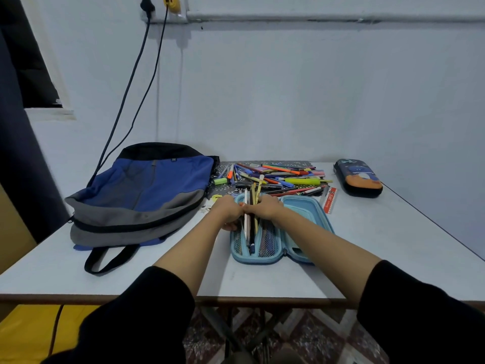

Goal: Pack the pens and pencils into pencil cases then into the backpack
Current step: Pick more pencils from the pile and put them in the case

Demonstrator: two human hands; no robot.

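The backpack (141,195) is showing blue panels over grey with a black top band, and the open pencil case (301,209) is showing light blue. The closed pencil case (358,178) is showing dark navy with an orange and blue picture, while the pens (278,177) are showing orange, yellow, pink and blue over a black, white-speckled mat (231,191).
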